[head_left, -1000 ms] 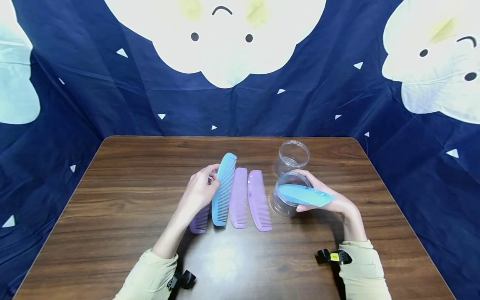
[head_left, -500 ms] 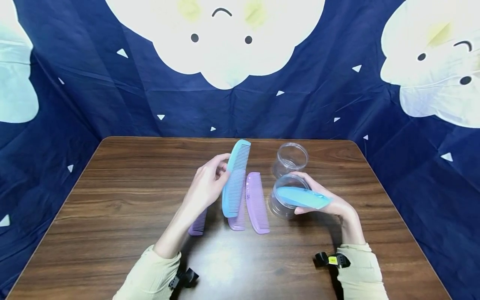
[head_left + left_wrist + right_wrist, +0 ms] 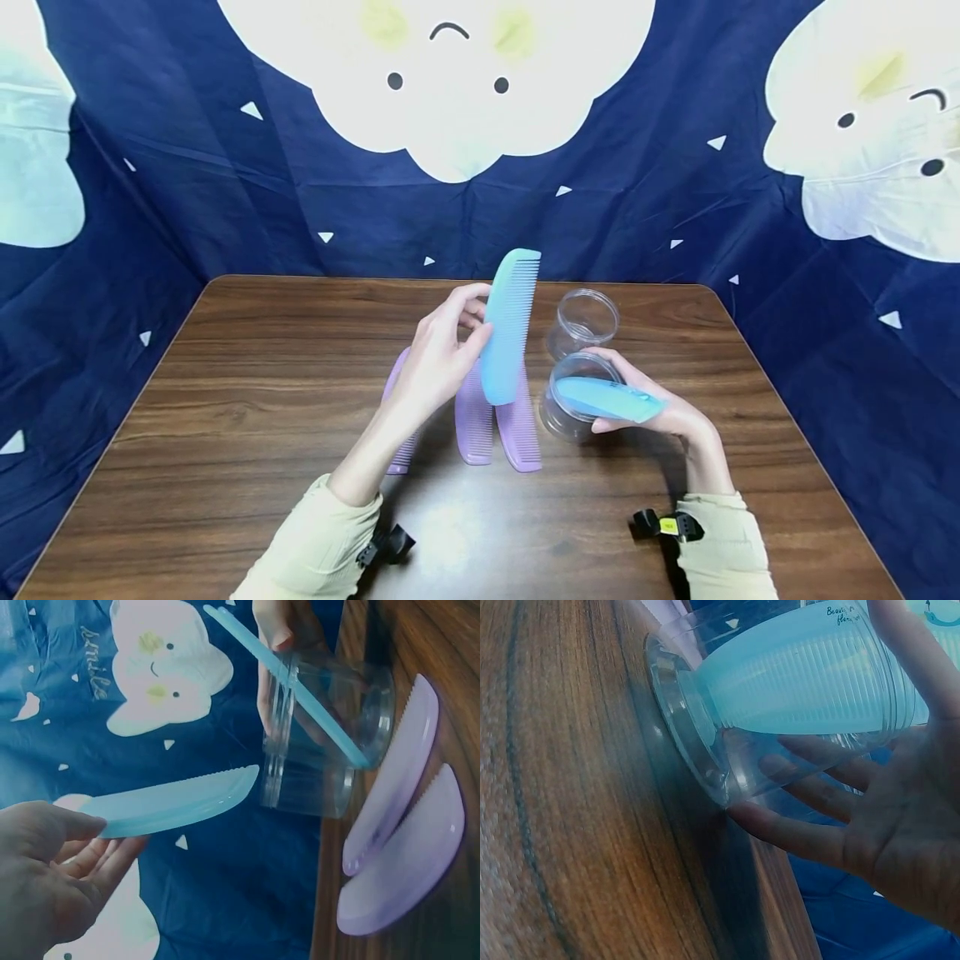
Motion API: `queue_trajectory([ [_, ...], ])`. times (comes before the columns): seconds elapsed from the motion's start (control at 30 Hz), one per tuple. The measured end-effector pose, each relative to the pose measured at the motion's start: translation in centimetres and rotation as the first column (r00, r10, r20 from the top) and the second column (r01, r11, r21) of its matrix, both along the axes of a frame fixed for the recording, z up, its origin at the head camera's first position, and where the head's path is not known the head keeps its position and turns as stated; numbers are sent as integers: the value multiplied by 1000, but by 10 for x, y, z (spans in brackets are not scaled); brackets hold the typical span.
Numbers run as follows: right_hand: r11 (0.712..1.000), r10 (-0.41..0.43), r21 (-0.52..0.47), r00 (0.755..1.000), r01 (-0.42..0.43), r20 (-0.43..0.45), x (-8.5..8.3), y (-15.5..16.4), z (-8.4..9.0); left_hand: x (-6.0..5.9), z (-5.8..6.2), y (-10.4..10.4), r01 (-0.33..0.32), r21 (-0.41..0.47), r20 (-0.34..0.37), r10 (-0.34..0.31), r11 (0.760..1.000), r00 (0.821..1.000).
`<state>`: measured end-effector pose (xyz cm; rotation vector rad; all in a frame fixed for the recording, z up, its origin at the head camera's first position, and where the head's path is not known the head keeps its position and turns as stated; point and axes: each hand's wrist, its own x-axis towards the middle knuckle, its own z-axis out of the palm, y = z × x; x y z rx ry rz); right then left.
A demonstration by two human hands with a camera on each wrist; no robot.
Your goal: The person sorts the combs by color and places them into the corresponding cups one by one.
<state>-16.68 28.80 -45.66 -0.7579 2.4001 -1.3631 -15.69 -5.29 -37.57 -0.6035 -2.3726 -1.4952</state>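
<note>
Two blue combs (image 3: pixel 508 325): one lifted, one jarred (image 3: pixel 573 408)

I sit at a dark wooden table (image 3: pixel 225 433) with rounded far corners, its top glossy under overhead light. A navy cloth backdrop (image 3: pixel 637 217) hangs behind and beside it, printed with big white cloud faces (image 3: pixel 450 83) and small white triangles.

Left hand (image 3: pixel 435 358) raised, fingers pinched with thumb on top; right hand (image 3: pixel 660 408) lower, fingers curled, palm leftward.
</note>
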Motion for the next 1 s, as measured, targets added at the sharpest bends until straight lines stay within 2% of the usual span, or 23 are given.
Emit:
queue_trajectory([
  [0.17, 1000, -9, -1, 1000, 9, 9, 0, 2, 0, 1, 5, 14, 57, 64, -16, -56, 996, 998],
  [0.33, 1000, -2, -23, 1000, 1, -13, 1, 1, -2, 3, 9, 30, 96, 93, -30, -94, 991, 995],
  [0.47, 999, -18, -27, 1000, 18, 8, 2, 0, -2, 5, 10, 44, 118, 103, -52, -114, 988, 992],
  [0.77, 999, -34, 9, 999, 34, 27, 1, 0, -1, 13, 3, 66, 198, 98, -118, -186, 975, 975],
  [1.0, 999, -35, 17, 999, 34, 20, 2, 1, -1, 16, -5, 75, 217, 40, -165, -208, 975, 964],
])
